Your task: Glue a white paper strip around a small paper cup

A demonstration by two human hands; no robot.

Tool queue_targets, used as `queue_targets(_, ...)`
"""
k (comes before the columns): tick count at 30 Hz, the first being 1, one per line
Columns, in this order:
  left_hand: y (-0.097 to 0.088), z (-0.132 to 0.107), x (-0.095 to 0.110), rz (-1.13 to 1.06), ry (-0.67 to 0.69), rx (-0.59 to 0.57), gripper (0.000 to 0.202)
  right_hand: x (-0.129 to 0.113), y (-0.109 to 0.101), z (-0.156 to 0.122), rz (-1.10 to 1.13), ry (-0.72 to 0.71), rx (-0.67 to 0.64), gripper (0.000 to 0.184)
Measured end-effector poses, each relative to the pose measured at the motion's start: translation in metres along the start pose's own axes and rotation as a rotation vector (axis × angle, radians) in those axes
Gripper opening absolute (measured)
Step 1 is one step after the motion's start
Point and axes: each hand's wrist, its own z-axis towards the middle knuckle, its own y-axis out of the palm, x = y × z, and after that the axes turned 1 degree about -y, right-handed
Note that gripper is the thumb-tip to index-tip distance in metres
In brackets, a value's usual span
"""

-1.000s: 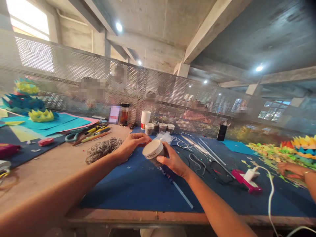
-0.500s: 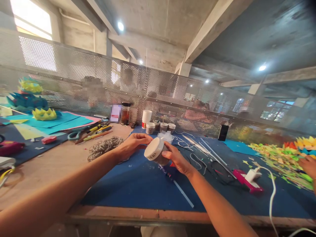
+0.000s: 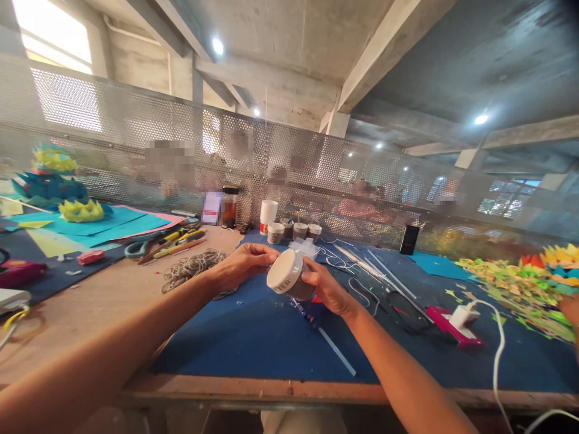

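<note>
My right hand [image 3: 330, 288] is closed round a short paper cup [image 3: 284, 272], grey with a white band and dark lettering. The cup is tilted, its pale round end facing left and up. My left hand [image 3: 246, 264] is at the cup's left edge, thumb and fingertips pinched together; what they hold, if anything, is too small to make out. Beneath the cup, a dark blue tool with a red part [image 3: 307, 310], partly hidden by my right hand, lies on the blue mat [image 3: 244, 343]. A translucent stick [image 3: 337, 351] sticks out of it.
Several small cups [image 3: 300, 231] and a taller white cup [image 3: 268, 212] stand behind. Tangled cord [image 3: 192, 268] and pliers [image 3: 136, 247] lie left. A magenta power strip [image 3: 452, 325], phone [image 3: 409, 240] and paper scraps [image 3: 520, 289] are right. A mesh partition [image 3: 289, 157] runs behind.
The cup has turned a little in my right hand and shifted slightly right, so its lettering shows differently. My left hand stays nearly in place. Another person's hand at the far right has drawn back.
</note>
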Motion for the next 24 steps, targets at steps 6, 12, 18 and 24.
queue_targets(6, -0.0051, -0.0004, -0.0006, 0.017, -0.015, -0.039, 0.023, -0.0012, -0.0016, -0.0007, -0.015, 0.002, -0.011, 0.042)
queue_targets(12, -0.0076, -0.001, 0.0033, 0.086, -0.013, -0.041, 0.023, 0.0002, -0.0017, -0.001, -0.007, -0.013, -0.025, 0.041)
queue_targets(18, -0.0076, 0.0008, 0.0037, 0.176, 0.006, -0.022, 0.025, -0.0034, 0.0001, -0.001, -0.079, -0.017, -0.01, 0.042)
queue_targets(24, -0.005, 0.0009, 0.0041, 0.227, 0.029, -0.009, 0.023, -0.0087, 0.0024, -0.0017, -0.144, -0.029, -0.006, 0.042)
